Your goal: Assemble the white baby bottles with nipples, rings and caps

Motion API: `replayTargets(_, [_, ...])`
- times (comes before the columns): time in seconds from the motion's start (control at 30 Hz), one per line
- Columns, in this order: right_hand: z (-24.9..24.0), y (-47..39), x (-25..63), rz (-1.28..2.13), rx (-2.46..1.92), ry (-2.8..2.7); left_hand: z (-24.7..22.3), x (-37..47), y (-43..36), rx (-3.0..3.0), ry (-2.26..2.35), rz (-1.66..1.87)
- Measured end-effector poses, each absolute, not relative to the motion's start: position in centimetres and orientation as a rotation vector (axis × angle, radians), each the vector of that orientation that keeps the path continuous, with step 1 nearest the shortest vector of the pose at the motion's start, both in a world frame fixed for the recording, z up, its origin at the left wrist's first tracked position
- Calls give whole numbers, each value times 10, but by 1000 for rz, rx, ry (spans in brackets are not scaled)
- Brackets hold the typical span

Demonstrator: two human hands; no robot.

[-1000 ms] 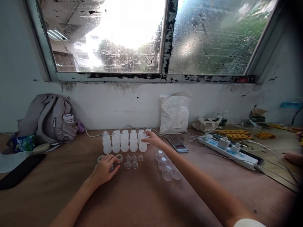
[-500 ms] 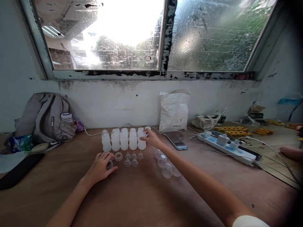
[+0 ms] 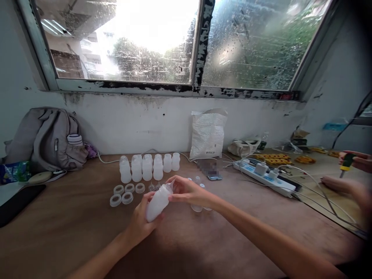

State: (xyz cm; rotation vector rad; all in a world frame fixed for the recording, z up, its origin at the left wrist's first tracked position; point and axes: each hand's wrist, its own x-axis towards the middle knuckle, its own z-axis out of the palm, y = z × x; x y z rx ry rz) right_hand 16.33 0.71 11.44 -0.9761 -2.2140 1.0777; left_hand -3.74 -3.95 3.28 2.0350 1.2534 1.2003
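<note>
Faced a white wall at twelve o'clock, stained dark beneath the frame toward ten. Above it, saw a wide window, with black and white paint flaking on the middle bar. Met blown-out glare at eleven and bright light strips at ten. Made out blurred greenery through the speckled right pane between one and two. Found a brown tabletop below, shadowed at six, and a paler table at three.

Remotely, I log one head-worn view facing forward and down from close behind left hand and right hand, across tabletop to window.
</note>
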Motion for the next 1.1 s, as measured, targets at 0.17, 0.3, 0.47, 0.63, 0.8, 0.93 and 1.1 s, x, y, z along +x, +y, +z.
replayTargets(0.17, [94,17,217,353,-1503,-2418,30,-48,-32,1899,1361,1212])
replayTargets(0.3, [68,18,237,387,-1571,-2450,32,-51,-27,1889,1286,1178])
replayTargets(0.47, [75,12,222,534,-1370,-2231,37,-51,-29,1787,1193,1142])
replayTargets(0.63, [93,9,205,977,-1195,-1861,39,-53,-31,1634,1105,1224])
replayTargets(0.8, [95,9,200,1208,-1128,-1645,41,-55,-33,1666,1114,1300])
replayTargets(0.93, [87,10,198,1200,-1111,-1665,40,-53,-34,1720,1138,1270])
replayTargets(1.1, [71,8,192,1114,-1080,-1802,36,-51,-35,1772,1126,1184])
